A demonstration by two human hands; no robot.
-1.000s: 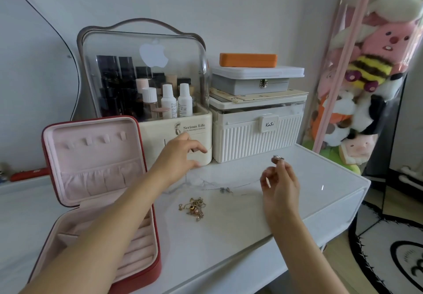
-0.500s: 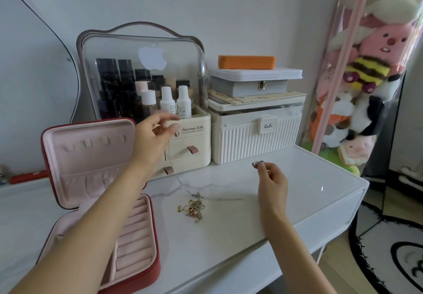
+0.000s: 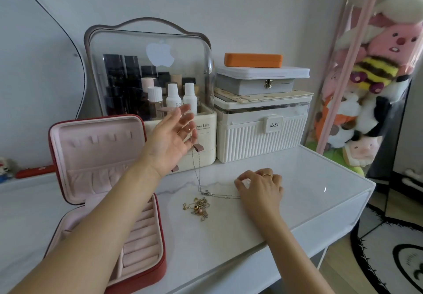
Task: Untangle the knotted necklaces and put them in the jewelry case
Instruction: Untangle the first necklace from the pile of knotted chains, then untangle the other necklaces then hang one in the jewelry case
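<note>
While left hand [image 3: 170, 141] lifts silver chain [image 3: 196, 170], right hand [image 3: 259, 187] pins it

We see a white marbled tabletop [image 3: 229, 236] filling the lower middle of the frame. At lower left an open red jewelry case [image 3: 109, 202] with pink lining sits on it. Near the centre lies a knotted clump of gold necklaces [image 3: 198, 208], with a thin silver chain [image 3: 219, 194] just above it, partly lying on the surface. Our right hand [image 3: 261, 186] rests on the top right of centre. Along the back stand a clear-domed cosmetics organizer [image 3: 151, 92] and, to its right, a ribbed white storage box [image 3: 261, 133].
</note>
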